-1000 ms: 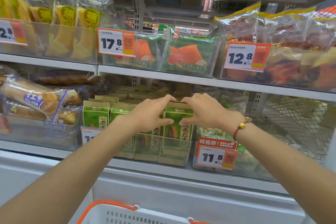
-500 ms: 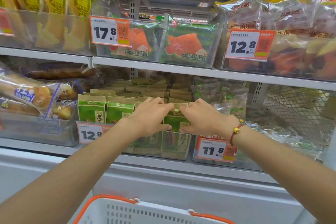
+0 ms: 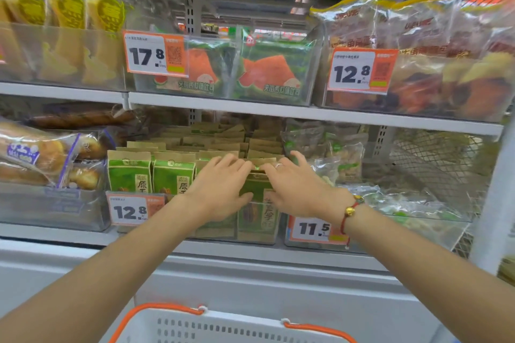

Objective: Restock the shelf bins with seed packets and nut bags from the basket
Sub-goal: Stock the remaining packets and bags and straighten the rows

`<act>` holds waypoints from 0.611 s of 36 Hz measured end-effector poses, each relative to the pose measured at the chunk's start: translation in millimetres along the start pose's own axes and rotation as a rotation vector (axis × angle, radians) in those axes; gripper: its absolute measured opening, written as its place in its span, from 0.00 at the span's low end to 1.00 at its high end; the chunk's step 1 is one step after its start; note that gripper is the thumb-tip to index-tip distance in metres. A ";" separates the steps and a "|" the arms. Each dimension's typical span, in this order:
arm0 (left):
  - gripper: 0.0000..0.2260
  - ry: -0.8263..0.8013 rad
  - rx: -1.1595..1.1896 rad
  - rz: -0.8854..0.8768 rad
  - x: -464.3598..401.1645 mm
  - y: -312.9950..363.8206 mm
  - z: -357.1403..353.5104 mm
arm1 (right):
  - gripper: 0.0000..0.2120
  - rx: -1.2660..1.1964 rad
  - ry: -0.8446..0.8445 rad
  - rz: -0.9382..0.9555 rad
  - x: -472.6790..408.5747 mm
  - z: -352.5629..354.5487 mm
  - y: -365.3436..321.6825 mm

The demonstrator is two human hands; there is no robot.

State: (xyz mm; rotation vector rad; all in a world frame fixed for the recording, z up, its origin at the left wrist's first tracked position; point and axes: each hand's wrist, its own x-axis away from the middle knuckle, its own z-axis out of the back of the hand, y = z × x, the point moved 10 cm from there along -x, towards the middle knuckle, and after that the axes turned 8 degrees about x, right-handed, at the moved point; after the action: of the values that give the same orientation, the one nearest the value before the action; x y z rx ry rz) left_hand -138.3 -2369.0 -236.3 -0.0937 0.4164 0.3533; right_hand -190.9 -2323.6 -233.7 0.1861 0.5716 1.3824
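In the shelf bin [image 3: 259, 237], my left hand [image 3: 220, 189] and right hand [image 3: 295, 189] pinch the upright seed packet [image 3: 257, 203] between them.

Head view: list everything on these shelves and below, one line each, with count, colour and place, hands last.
Green and kraft-paper seed packets: many, rows in the clear middle bin, lower shelf.
Clear nut bags: several, bin to the right.
Wrapped bread rolls: several, brown, lower left.
Watermelon-print packs: two, green and red, upper middle.
Yellow cake bags: several, upper left.
Orange price tags: four, on bin fronts.
White plastic basket with orange handles: one, bottom centre.
Left hand, right hand: on a front seed packet.
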 end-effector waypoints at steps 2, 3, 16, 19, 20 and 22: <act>0.27 0.028 0.078 0.051 1.7 -3.2 7.6 | 0.26 -0.016 0.054 -0.018 9.1 10.4 6.6; 0.28 0.049 0.105 0.065 3.1 -3.9 11.7 | 0.28 -0.026 0.110 -0.036 15.8 17.5 10.8; 0.44 -0.082 0.062 0.221 -7.0 -28.3 -11.6 | 0.39 -0.039 -0.017 -0.069 -1.5 -2.0 9.7; 0.48 -0.134 0.050 0.246 -14.8 -38.7 -12.0 | 0.38 -0.119 -0.206 -0.072 -21.9 -10.8 11.7; 0.48 -0.153 0.036 0.246 -18.5 -42.1 -11.1 | 0.35 -0.125 -0.223 -0.061 -26.4 -9.2 12.2; 0.45 -0.201 -0.009 0.229 -25.6 -45.5 -11.2 | 0.30 -0.114 -0.213 -0.041 -31.9 -5.0 13.0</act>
State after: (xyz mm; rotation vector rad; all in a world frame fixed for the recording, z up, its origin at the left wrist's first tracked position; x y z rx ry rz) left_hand -148.3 -2421.4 -235.1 -0.0183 0.2260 0.5845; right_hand -207.1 -2352.6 -223.4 0.2250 0.3175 1.3315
